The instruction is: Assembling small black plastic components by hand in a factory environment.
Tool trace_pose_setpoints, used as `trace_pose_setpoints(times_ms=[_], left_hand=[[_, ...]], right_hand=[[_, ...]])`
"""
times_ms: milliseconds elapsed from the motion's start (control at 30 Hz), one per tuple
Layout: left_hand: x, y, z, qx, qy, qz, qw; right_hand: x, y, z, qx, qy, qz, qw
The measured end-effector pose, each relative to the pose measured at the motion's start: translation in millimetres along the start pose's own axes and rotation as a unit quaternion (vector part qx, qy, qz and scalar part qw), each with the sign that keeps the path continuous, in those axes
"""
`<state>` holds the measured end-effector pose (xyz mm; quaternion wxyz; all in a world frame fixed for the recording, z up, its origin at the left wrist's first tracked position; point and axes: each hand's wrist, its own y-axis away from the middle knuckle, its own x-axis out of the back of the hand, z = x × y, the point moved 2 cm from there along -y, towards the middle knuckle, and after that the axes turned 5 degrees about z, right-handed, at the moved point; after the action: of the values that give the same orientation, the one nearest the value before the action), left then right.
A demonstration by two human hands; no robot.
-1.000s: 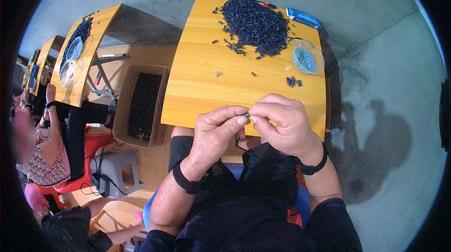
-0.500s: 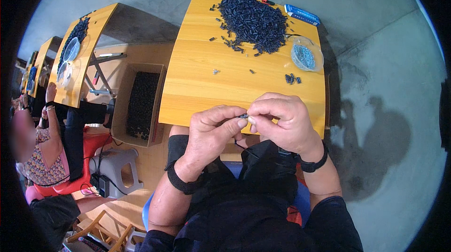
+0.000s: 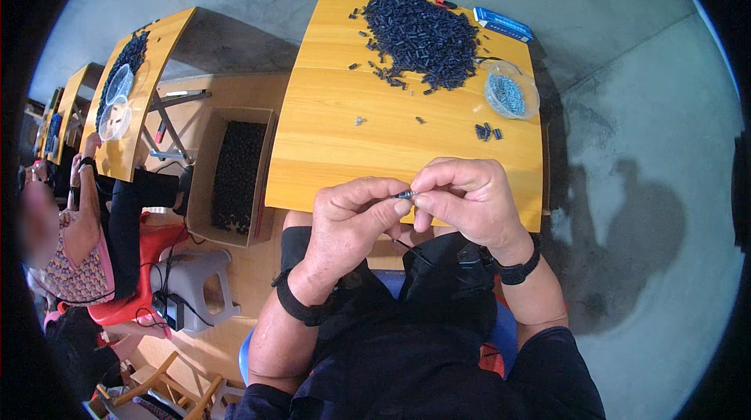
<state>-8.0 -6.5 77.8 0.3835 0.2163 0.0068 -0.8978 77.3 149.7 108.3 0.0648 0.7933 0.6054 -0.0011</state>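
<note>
Above the table's near edge, my left hand (image 3: 353,215) pinches a small black tube-like piece (image 3: 404,194) between thumb and forefinger. My right hand (image 3: 472,195) is closed at the piece's right end, thumb and forefinger together. A small metallic-looking bit shows there, but its kind is too small to tell. Farther off on the table lies a big heap of similar black pieces (image 3: 422,41). To its right stands a clear round tub (image 3: 533,99) of small light-blue pieces (image 3: 508,95). Several black pieces (image 3: 488,132) lie just in front of the tub.
The wooden table (image 3: 328,146) also bears a blue-and-white box (image 3: 504,25) and a red-and-black object (image 3: 444,3). A cardboard carton (image 3: 202,224) of black pieces stands on the floor to the left. Beyond, another person sits at a second table (image 3: 156,60).
My right fingers have shifted slightly at the end of the black piece, thumb now higher. My left hand stays almost still. The other person's hand at the left has moved nearer along their table.
</note>
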Motion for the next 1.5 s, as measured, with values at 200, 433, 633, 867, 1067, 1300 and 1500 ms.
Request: trace_pose_setpoints(times_ms=[200, 433, 633, 867, 1067, 1300, 1500], left_hand=[[-0.6, -2.0, 7.0, 0.005, -0.008, 0.014, 1.0], [-0.1, -3.2, 8.2, 0.023, -0.057, -0.01, 0.998], [-5.2, 2.3, 17.1, 0.024, -0.079, 0.007, 0.997], [-6.1, 3.1, 20.2, -0.017, -0.051, 0.014, 0.998], [-3.1, 3.1, 23.1, -0.014, -0.05, 0.001, 0.999], [0.6, 2.7, 21.4, -0.021, -0.093, -0.015, 0.995], [-0.2, 1.2, 22.3, -0.023, -0.082, -0.037, 0.996]], right_hand=[[-4.1, -4.9, -0.2, 0.076, 0.052, 0.004, 0.996], [-8.7, -8.1, -23.5, 0.263, 0.298, -0.016, 0.918], [-8.2, -7.1, -27.7, 0.241, 0.273, -0.02, 0.931], [-7.5, -1.5, -15.3, 0.125, 0.125, 0.006, 0.984], [-7.6, -1.7, -11.9, 0.053, 0.048, -0.004, 0.997], [-5.0, -2.6, -6.7, 0.03, 0.023, -0.025, 0.999], [-11.5, -1.1, -2.6, 0.026, 0.011, -0.006, 1.0]])
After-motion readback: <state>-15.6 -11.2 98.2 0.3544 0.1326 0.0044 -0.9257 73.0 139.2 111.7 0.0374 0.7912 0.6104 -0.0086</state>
